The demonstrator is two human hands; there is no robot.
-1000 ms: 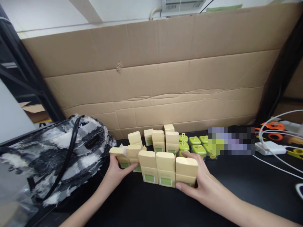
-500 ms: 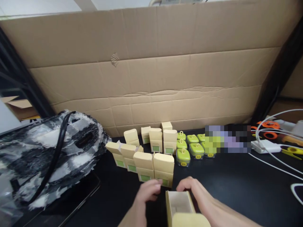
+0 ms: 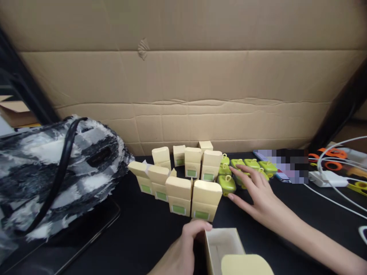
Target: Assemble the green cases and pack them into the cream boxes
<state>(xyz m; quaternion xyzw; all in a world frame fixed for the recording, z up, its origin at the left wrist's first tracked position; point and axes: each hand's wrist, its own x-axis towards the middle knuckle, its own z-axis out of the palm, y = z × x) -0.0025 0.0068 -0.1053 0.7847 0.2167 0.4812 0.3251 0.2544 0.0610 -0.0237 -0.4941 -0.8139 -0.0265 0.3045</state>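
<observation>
Left hand (image 3: 183, 248) grips open carton (image 3: 226, 250), mouth up, lengthwise away; right hand (image 3: 258, 193) spread.

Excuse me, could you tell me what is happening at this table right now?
A person is working with small yellow boxes and green cases on a black table. The left hand holds an open box near the front edge, its flap up. The right hand reaches with spread fingers over the green cases, beside the standing boxes.

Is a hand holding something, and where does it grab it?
The left hand holds the open yellow box by its left side wall. The right hand holds nothing, reaching over the green cases.
</observation>
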